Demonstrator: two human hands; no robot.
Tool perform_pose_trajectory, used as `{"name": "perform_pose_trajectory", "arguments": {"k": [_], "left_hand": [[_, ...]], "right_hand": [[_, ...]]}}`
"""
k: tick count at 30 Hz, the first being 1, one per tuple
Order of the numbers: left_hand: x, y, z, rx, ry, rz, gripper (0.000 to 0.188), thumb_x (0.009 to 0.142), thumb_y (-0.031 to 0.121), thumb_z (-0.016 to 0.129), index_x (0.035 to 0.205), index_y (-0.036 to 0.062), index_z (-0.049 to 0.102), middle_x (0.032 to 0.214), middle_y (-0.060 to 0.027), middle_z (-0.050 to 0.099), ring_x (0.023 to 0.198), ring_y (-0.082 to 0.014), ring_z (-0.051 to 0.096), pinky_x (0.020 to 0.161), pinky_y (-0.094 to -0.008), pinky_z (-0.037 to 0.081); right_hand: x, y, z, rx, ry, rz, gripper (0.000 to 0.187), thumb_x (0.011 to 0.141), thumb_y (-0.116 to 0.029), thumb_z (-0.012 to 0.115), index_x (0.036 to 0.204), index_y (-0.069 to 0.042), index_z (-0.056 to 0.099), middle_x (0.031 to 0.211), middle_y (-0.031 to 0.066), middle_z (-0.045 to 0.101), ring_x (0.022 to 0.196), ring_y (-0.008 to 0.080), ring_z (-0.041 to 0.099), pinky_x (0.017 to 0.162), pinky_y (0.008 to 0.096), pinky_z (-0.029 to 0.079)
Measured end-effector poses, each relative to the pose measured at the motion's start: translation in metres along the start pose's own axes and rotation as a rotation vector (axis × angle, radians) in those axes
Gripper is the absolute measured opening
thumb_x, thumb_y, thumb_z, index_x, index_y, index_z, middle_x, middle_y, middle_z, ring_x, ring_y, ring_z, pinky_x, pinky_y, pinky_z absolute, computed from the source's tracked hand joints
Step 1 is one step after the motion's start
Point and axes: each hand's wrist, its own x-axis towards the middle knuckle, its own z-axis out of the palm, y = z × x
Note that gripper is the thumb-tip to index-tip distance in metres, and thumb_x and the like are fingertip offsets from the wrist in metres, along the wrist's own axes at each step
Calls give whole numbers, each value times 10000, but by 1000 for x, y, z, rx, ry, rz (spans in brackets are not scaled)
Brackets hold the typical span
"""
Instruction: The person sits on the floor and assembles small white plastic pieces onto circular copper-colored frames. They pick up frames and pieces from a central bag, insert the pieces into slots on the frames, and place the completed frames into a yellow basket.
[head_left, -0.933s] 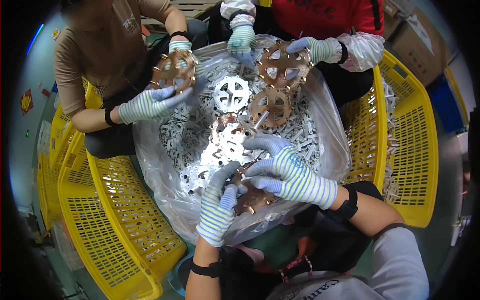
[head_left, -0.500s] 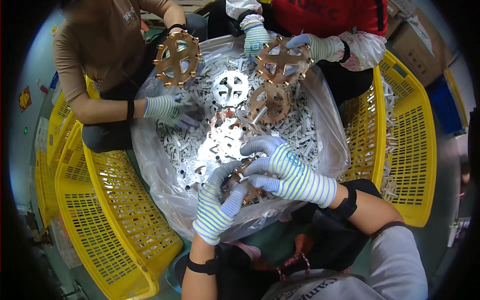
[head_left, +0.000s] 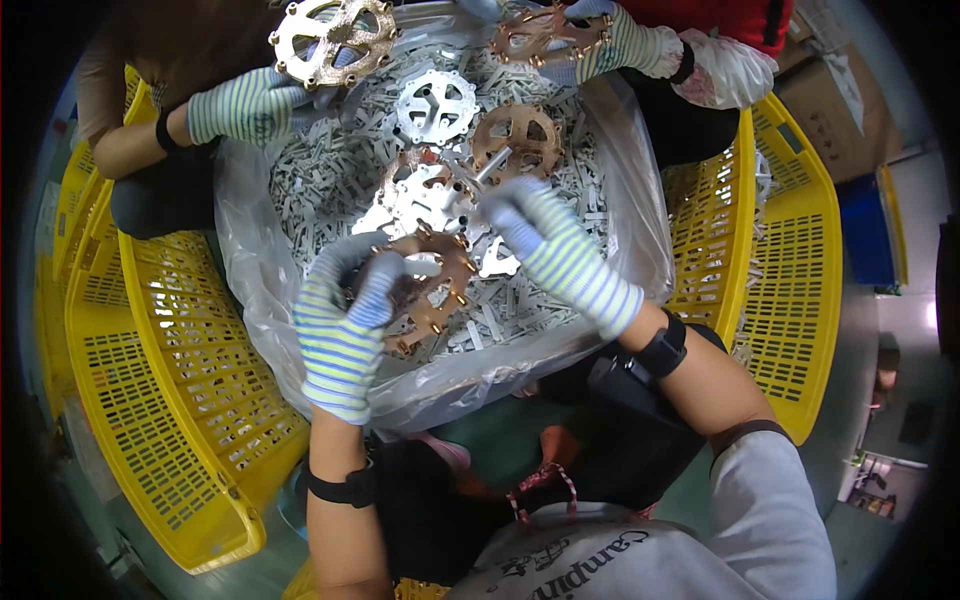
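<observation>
My left hand [head_left: 343,325], in a striped knit glove, grips the rim of a copper-coloured spoked metal wheel [head_left: 440,285] with small pegs around its edge. The thumb lies over the wheel, and a small pale piece [head_left: 424,264] shows at the thumb's tip. Apart from that wheel, my gloved right hand [head_left: 565,255] hovers over the heap, its fingers smeared by motion. Close to those fingers a silvery rod [head_left: 494,163] sticks up. Beyond lie silvery wheels [head_left: 436,107] and another copper-coloured wheel [head_left: 517,141], on a bed of small pale strips [head_left: 325,165].
Clear plastic sheeting [head_left: 255,270] lines the container of strips. Yellow slatted baskets [head_left: 190,330] stand at the left, with more yellow baskets [head_left: 780,290] at the right. Across from me, two co-workers' gloved hands [head_left: 245,105] hold similar wheels [head_left: 335,42]. A cardboard box [head_left: 835,115] stands far right.
My right hand has moved away from my left. The wheel in my left hand now shows more fully. The left co-worker's lower hand has come up to the wheel. The whole view has shifted.
</observation>
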Motion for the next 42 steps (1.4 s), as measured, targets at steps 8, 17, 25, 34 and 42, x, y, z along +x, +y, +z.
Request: {"name": "perform_pose_trajectory", "arguments": {"k": [8, 17, 25, 34, 42], "left_hand": [[7, 0, -10, -245, 132, -85, 333, 913, 269, 681, 1129, 18, 657, 926, -24, 633, 703, -50, 552, 643, -210, 468], [6, 1, -10, -447, 154, -269, 360, 923, 283, 671, 1165, 20, 631, 843, 10, 603, 661, -42, 519, 571, -202, 433], [5, -8, -13, -341, -26, -232, 374, 906, 184, 672, 1209, -17, 586, 943, -44, 621, 661, -59, 545, 592, -200, 487], [1, -2, 2, -305, -239, -309, 406, 880, 204, 709, 1175, -47, 587, 888, -45, 621, 652, -66, 566, 596, -206, 504], [2, -5, -1, -92, -328, -83, 417, 869, 182, 699, 1224, -8, 591, 1032, -65, 641, 872, -115, 609, 782, -258, 525]], "right_hand": [[-39, 76, 35, -739, -809, -387, 385, 788, -67, 607, 1165, -117, 665, 1195, 123, 597, 1050, 320, 608, 820, 424, 515], [-28, 55, 39, -899, -915, -206, 281, 798, -126, 631, 1069, -82, 687, 976, 167, 671, 879, 359, 660, 801, 449, 518], [3, 13, -6, -478, -268, -124, 217, 904, -128, 586, 1103, -43, 602, 938, 169, 652, 868, 325, 648, 764, 391, 518], [3, -41, 0, -276, -82, -369, 441, 842, -322, 688, 1145, -15, 594, 942, 159, 620, 870, 318, 607, 790, 411, 473], [-2, -30, -11, -175, -276, -39, 589, 826, -462, 690, 1160, 17, 609, 948, 218, 653, 904, 380, 640, 808, 423, 502]]}}
